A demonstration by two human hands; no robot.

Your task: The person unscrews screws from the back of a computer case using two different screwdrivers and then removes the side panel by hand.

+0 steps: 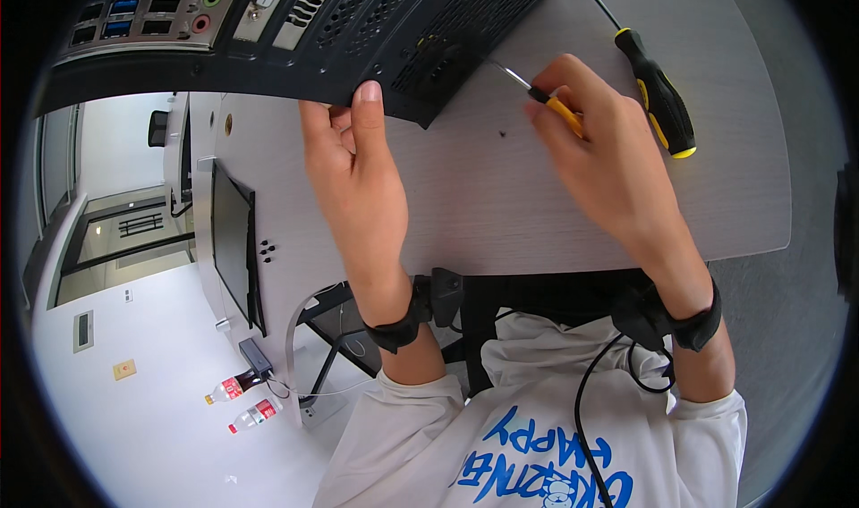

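The black computer case (295, 34) looks like matt painted sheet metal, its rear panel perforated. The pale grey tabletop (501, 195) shows a matt, faintly grained laminate. The small yellow-handled screwdriver (546, 97) has a bright steel shaft; the larger black-and-yellow screwdriver (658, 97) has a smooth, slightly glossy plastic grip.

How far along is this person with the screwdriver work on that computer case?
Done, apparently: one tiny dark speck, perhaps a removed screw, lies on the grey table. In hand: the left hand steadies the black computer case at its edge, while the right hand points a small yellow-handled screwdriver at its corner. Left: the case looks closed; a larger screwdriver lies unused nearby.
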